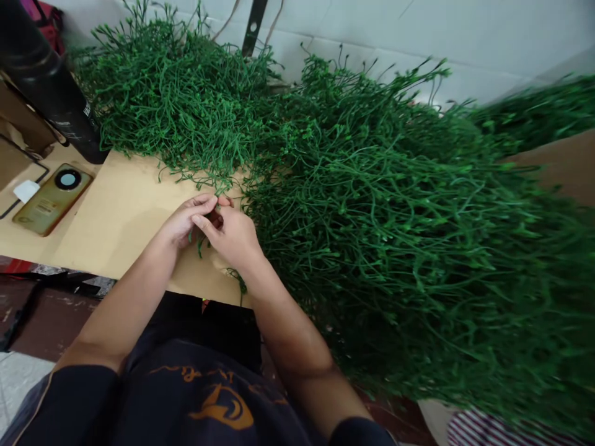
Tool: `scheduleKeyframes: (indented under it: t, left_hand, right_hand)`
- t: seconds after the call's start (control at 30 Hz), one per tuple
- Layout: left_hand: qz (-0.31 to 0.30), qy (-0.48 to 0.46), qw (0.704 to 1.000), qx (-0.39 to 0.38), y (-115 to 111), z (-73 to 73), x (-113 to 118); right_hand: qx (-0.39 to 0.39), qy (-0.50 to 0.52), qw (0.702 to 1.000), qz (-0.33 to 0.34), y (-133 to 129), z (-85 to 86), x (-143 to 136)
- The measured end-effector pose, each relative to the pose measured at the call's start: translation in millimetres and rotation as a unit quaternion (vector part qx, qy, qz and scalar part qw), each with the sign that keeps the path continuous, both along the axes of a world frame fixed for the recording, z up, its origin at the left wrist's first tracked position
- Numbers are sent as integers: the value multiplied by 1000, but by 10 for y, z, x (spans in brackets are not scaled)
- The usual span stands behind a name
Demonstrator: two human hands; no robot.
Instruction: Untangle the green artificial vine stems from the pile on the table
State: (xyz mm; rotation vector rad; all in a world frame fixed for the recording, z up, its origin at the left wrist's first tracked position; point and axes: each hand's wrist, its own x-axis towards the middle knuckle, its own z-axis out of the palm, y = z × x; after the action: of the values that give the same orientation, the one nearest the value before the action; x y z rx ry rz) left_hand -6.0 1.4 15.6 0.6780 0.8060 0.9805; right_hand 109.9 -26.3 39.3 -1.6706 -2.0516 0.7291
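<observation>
L hand (188,217) is closed w/ its thumb and forefinger on a thin green sprig (222,189), and R hand (236,234) is curled round the same piece from the other side, so both are grasping. Exact contact of the inner fingers is hidden b/c the R hand covers it. The sprig is between the fingertips, just above the cardboard sheet (121,204); some green ends hang below the palms.

For good work here, I think one hand should keep the sprig steady near its middle, and the other should use only fingertips, w/ light force, b/c such thin stems may bend or slip. Better also to keep the wrists low over the cardboard and loose stems away from the fingers, otherwise they can tangle.

Directly beyond the hands is a heap of bud-tipped green stems (181,105); a bigger heap (395,210) is close to the R forearm. On the L side of the table lie a smartphone (53,198), back up, and, behind it, a black bottle (60,87). White tiled wall (418,31) is at the back.
</observation>
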Motion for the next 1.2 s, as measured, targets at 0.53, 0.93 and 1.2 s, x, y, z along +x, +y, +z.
scheduleKeyframes:
  t: [0.53, 0.93, 1.2]
  left_hand:
    - [-22, 29, 999, 27, -8, 54, 11]
    - [-37, 74, 996, 33, -5, 33, 7]
    - [-44, 87, 994, 46, -12, 72, -10]
  right_hand:
    - [-157, 428, 885, 95, 54, -272, 128]
    - [-205, 507, 837, 16, 42, -233, 22]
    - [-281, 509, 813, -1, 41, -233, 31]
